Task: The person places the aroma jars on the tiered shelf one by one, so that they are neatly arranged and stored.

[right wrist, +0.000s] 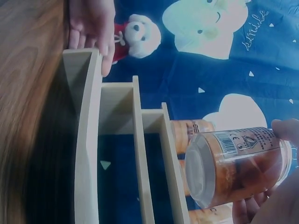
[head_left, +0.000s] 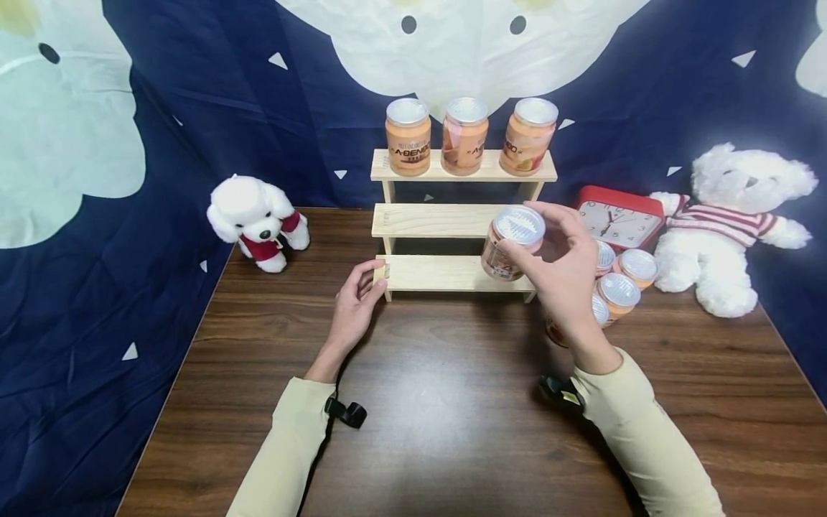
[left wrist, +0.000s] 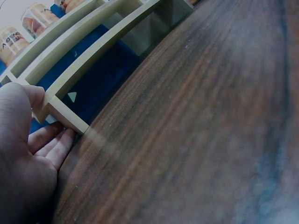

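Observation:
My right hand (head_left: 568,266) holds a jar (head_left: 497,251) of orange fruit by its upper part, thumb and fingers around it. The jar has a silver lid and overlaps the lower two steps of a three-step wooden rack (head_left: 426,273) in the head view. In the right wrist view the clear base of the jar (right wrist: 243,163) points towards the rack, and a label with a barcode shows. My left hand (head_left: 355,301) grips the left end of the rack's lowest step; in the left wrist view its thumb lies on top and the other fingers (left wrist: 58,149) at the side panel.
Three similar jars (head_left: 408,143) stand in a row on the top step. Several more jars (head_left: 620,291) are grouped right of the rack, partly behind my right hand. Near them are a red clock (head_left: 620,215) and a white teddy bear (head_left: 717,244). A white toy dog (head_left: 258,215) sits at left.

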Tool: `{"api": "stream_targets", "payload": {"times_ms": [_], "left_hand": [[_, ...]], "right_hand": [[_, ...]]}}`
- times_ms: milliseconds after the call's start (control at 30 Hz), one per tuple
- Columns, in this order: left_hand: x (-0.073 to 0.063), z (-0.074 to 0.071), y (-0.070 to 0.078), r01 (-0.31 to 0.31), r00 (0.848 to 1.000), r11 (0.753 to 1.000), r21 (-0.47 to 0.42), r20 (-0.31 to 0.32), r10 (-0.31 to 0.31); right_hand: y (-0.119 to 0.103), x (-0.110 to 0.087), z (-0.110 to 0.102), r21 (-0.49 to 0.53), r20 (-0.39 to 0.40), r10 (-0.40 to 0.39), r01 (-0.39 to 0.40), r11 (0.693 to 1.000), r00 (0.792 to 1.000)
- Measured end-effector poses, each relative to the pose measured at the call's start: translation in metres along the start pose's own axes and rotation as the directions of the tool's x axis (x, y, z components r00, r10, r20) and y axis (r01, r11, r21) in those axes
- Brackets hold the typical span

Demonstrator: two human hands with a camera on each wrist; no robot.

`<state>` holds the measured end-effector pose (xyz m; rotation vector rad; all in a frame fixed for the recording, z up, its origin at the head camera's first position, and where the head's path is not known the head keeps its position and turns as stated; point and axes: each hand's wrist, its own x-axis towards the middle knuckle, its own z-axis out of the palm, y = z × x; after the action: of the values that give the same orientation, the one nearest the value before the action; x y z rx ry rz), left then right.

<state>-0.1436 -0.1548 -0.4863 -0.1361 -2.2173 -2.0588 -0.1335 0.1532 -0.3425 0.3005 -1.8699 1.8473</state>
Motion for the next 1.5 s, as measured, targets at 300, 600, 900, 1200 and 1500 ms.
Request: {"api": "stream_targets", "payload": {"times_ms": [300,600,900,1200,1500], "left_hand": [[0.001,-0.001,0.0,0.002,1.0,1.0,0.003,0.0,-0.002],[0.001,0.0,0.0,0.004,1.0,1.0,-0.002,0.0,-0.004],[0.001,-0.001,0.0,0.003,1.0,1.0,0.004,0.002,-0.003],[0.0,0.0,-0.001,0.002,1.0,1.0,0.006,-0.007,-0.002],[0.001,0.001,-0.001,-0.015,1.0,0.999,-0.031,0.003,0.015]], "right_hand": [[0.008,0.008,0.026,-0.032,0.029,0.007,-0.006,0.999,1.0],[0.023,0.019,0.047,-0.015,0.064,-0.015,0.016,1.0,0.998],[0.039,0.029,0.068,0.025,0.052,-0.036,0.035,0.999,0.998],[0.05,0.037,0.09,-0.009,0.062,0.025,-0.024,1.0,0.998],[0.059,0.042,0.105,-0.036,0.059,0.012,-0.01,0.999,0.998]]}}
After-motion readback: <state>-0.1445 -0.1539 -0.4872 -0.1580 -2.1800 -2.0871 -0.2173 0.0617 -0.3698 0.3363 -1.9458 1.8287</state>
